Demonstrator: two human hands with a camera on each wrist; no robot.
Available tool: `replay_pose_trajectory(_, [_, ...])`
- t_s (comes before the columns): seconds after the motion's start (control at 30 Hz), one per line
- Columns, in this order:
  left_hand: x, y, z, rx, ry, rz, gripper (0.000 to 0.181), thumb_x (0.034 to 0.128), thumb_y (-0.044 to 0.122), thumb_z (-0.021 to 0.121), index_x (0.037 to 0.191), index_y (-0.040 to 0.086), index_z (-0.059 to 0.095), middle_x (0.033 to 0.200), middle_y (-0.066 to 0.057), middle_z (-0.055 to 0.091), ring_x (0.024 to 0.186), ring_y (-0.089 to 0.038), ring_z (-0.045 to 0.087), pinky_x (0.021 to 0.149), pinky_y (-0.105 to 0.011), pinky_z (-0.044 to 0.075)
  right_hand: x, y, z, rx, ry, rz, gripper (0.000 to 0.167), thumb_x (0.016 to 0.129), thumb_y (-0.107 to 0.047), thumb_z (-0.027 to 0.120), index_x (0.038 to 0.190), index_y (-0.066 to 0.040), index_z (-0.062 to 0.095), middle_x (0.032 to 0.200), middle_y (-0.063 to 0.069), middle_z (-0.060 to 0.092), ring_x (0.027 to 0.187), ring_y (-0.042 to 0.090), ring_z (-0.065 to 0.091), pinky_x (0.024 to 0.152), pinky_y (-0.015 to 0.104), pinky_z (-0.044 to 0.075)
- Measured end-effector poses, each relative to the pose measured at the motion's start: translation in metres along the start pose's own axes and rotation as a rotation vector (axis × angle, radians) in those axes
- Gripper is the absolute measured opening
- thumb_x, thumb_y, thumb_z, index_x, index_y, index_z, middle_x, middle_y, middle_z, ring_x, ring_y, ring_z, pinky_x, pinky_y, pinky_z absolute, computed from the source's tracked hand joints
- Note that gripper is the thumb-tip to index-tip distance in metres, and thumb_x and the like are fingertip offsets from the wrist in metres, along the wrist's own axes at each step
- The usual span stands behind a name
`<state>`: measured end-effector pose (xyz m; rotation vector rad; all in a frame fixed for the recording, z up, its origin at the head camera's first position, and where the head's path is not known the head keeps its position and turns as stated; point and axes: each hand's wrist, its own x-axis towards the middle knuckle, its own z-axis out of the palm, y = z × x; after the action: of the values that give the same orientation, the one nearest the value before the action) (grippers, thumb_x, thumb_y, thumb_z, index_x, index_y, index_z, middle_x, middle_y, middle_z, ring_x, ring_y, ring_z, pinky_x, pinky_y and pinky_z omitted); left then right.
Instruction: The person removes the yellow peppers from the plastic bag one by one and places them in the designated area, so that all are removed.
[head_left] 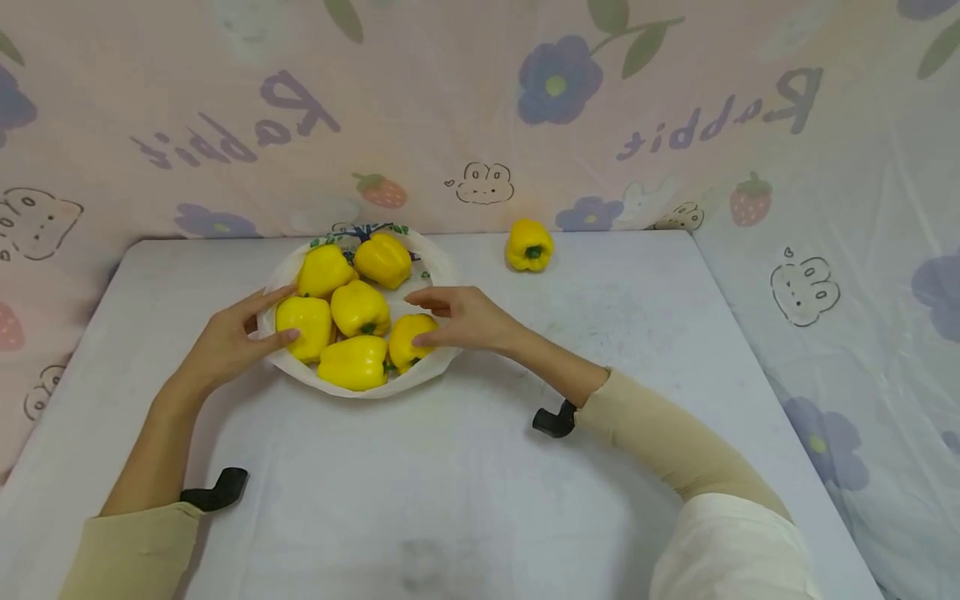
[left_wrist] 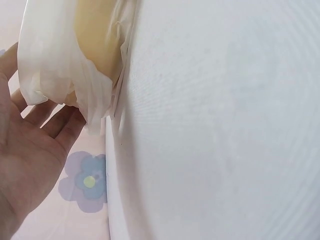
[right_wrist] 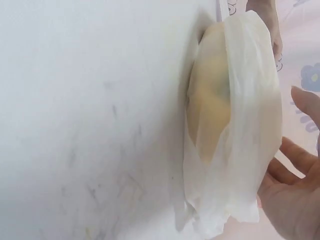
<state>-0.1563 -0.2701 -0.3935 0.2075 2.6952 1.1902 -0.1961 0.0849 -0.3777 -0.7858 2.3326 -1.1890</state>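
Note:
A white translucent plastic bag [head_left: 352,392] with its mouth spread wide stands on the table, full of several yellow bell peppers [head_left: 360,308]. My left hand [head_left: 232,342] holds the bag's left rim; its thumb lies over the leftmost pepper. In the left wrist view the left hand's fingers [left_wrist: 65,122] meet the outside of the bag [left_wrist: 55,55], their tips partly hidden. My right hand [head_left: 468,321] reaches over the right rim with thumb and fingers spread, the thumb by the rightmost pepper [head_left: 408,342]. In the right wrist view some right fingers [right_wrist: 295,155] go behind the bag [right_wrist: 255,115].
One more yellow bell pepper [head_left: 529,246] sits at the table's back edge, right of the bag. Behind the white table [head_left: 420,483] hangs a patterned cloth [head_left: 450,100], which also covers the right side. A black wrist fitting [head_left: 555,421] sticks out below each forearm.

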Motion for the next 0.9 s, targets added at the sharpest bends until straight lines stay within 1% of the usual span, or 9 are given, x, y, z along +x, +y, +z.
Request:
replay_pose_trajectory(0.13, [-0.002,-0.001,0.001,-0.014,-0.001,0.008,0.073,0.0923,0.036,0.071,0.155,0.018,0.037,0.160,-0.025,0.023,0.142,-0.052,0.025,0.109,-0.067,0.028,0.000,0.000,0.007,-0.068,0.013,0.038,0.067,0.082,-0.033,0.083,0.140,-0.010,0.057,0.140,0.000,0.058,0.128,0.017,0.053,0.107,0.024,0.042])
replay_pose_trajectory(0.27, [-0.002,-0.003,0.001,-0.011,0.000,0.001,0.074,0.0923,0.037,0.071,0.155,0.018,0.037,0.160,-0.026,0.022,0.141,-0.053,0.026,0.109,-0.067,0.029,0.002,0.002,0.012,-0.127,0.023,0.034,0.068,0.081,-0.035,0.084,0.138,-0.009,0.058,0.137,0.002,0.060,0.123,0.015,0.055,0.106,0.024,0.043])
replay_pose_trajectory(0.37, [-0.002,-0.005,0.000,-0.001,0.000,-0.002,0.074,0.0926,0.038,0.070,0.155,0.019,0.036,0.160,-0.026,0.021,0.140,-0.054,0.027,0.108,-0.068,0.030,0.003,0.003,0.015,-0.168,0.014,0.031,0.069,0.081,-0.037,0.083,0.139,-0.010,0.057,0.136,0.001,0.061,0.121,0.013,0.055,0.107,0.024,0.041])
replay_pose_trajectory(0.47, [-0.001,-0.006,0.000,0.014,0.001,-0.005,0.073,0.0931,0.040,0.069,0.155,0.020,0.036,0.160,-0.027,0.021,0.139,-0.054,0.028,0.108,-0.068,0.030,0.004,0.003,0.018,-0.199,-0.009,0.045,0.073,0.080,-0.040,0.083,0.142,-0.012,0.055,0.138,0.000,0.059,0.124,0.012,0.053,0.109,0.026,0.040])
replay_pose_trajectory(0.63, [0.000,-0.006,0.000,0.014,0.001,0.000,0.072,0.0937,0.040,0.068,0.155,0.020,0.036,0.159,-0.028,0.021,0.140,-0.053,0.027,0.108,-0.068,0.030,0.004,0.003,0.019,-0.228,-0.038,0.078,0.079,0.079,-0.044,0.083,0.145,-0.013,0.051,0.144,0.002,0.055,0.128,0.014,0.050,0.111,0.030,0.038])
replay_pose_trajectory(0.77, [0.000,-0.005,0.000,0.018,0.005,0.001,0.072,0.0940,0.041,0.068,0.155,0.020,0.036,0.159,-0.029,0.021,0.140,-0.054,0.028,0.107,-0.068,0.030,0.004,0.002,0.019,-0.245,-0.041,0.085,0.082,0.079,-0.045,0.083,0.147,-0.013,0.049,0.146,0.003,0.053,0.131,0.016,0.049,0.113,0.032,0.038])
replay_pose_trajectory(0.9, [0.001,-0.005,0.000,0.034,0.005,-0.005,0.071,0.0945,0.043,0.066,0.155,0.021,0.036,0.159,-0.030,0.020,0.138,-0.056,0.030,0.106,-0.069,0.031,0.005,0.003,0.019,-0.251,-0.032,0.082,0.083,0.078,-0.046,0.083,0.147,-0.013,0.049,0.146,0.003,0.053,0.130,0.016,0.049,0.112,0.031,0.038])
